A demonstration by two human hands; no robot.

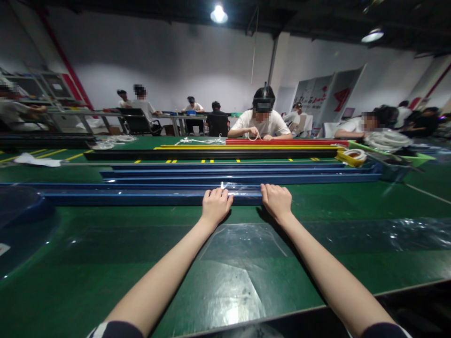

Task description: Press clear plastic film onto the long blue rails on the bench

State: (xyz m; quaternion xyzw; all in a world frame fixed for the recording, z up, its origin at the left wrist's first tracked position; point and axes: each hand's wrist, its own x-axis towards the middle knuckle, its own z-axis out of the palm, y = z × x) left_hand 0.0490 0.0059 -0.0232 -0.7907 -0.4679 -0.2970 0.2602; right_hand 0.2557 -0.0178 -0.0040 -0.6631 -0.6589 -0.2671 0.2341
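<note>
A long blue profile strip (141, 197) lies crosswise on the green table, with clear film showing over its right end. My left hand (215, 205) is closed over this strip, its fingers curled across the top. To the right, my right hand (277, 202) grips the strip's end in the same way, thumb side inward. Between the two hands a short stretch of the strip (246, 199) is visible. My fingertips on the far side are partly hidden. In front of my wrists a sheet of clear film (246, 239) lies flat on the table.
Beyond are more blue strips (303, 178), a black strip (211, 155), a yellow strip (246, 147) and red strips (282, 142). A yellow box (351, 159) and a green tray (421, 159) with coiled white cord stand right. A co-worker (260, 123) sits opposite. Rolled blue film (24, 230) lies left.
</note>
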